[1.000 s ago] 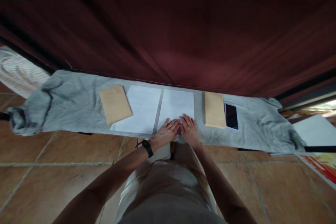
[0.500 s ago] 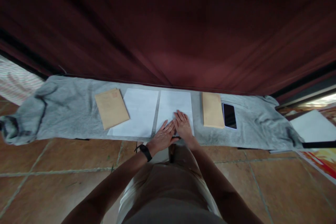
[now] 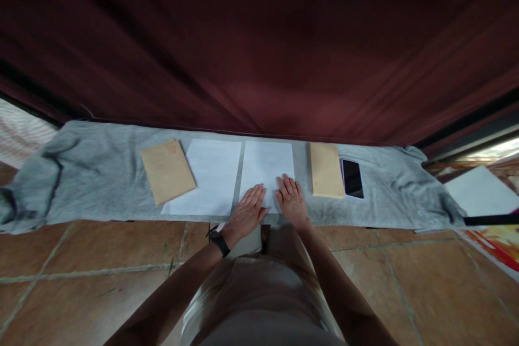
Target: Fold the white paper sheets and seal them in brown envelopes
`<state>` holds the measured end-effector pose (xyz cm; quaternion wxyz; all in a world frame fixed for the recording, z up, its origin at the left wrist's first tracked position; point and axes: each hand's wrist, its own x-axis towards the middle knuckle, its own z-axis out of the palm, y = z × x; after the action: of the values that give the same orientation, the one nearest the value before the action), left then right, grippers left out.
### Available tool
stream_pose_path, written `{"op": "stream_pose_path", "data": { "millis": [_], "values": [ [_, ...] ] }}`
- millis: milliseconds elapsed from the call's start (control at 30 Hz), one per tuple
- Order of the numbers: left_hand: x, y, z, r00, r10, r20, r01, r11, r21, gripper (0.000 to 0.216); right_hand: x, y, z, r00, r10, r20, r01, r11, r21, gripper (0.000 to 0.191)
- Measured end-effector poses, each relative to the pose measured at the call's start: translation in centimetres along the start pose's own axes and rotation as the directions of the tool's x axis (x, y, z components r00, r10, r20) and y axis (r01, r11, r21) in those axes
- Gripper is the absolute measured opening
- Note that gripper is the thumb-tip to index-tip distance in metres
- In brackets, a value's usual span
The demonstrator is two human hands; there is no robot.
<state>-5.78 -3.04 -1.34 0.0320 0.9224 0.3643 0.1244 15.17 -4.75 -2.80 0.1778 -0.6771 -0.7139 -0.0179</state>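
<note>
My left hand (image 3: pixel 248 210) lies flat, fingers stretched out, over the lower left corner of a white sheet of paper (image 3: pixel 268 162). On the same sheet's lower right corner rests my right hand (image 3: pixel 291 200), also flat with its fingers a little spread. Neither hand holds anything. To the left, separated by a narrow strip of grey cloth, is a second white sheet (image 3: pixel 214 173). A brown paper envelope (image 3: pixel 168 170) overlaps that sheet's left edge. Right of my right hand is a stack of brown envelopes (image 3: pixel 326 170).
A dark-screened phone (image 3: pixel 352 178) lies beside the stack. Grey cloth (image 3: pixel 105 173) covers the narrow surface. Dark red fabric (image 3: pixel 259 65) hangs behind it. At the far right is a white panel (image 3: pixel 480 189); brown floor tiles (image 3: pixel 97 243) show below.
My hands have slid apart, from touching each other in the middle of the sheet's lower part to its two lower corners. The view has shifted slightly.
</note>
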Motion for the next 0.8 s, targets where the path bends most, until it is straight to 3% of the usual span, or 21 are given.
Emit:
{"op": "stream_pose_path", "data": {
  "millis": [167, 467, 800],
  "values": [
    [0.8, 0.4, 0.5, 0.994, -0.091, -0.053, 0.09, 0.996, -0.021, 0.062, -0.5, 0.1, 0.0, 1.0, 0.02, 0.0, -0.02, 0.999, -0.028, 0.051],
    [6.9, 1.9, 2.6, 0.993, -0.089, -0.074, 0.084, 0.994, -0.072, 0.066, -0.7, 0.5, 0.3, 0.999, -0.01, 0.031, 0.011, 0.998, -0.054, 0.056],
    [5.1, -0.5, 2.0, 0.984, -0.175, -0.016, 0.175, 0.985, 0.004, 0.074, -0.7, 0.5, 0.4, 1.0, 0.007, 0.008, -0.007, 1.0, 0.0, 0.054]
  ]
}}
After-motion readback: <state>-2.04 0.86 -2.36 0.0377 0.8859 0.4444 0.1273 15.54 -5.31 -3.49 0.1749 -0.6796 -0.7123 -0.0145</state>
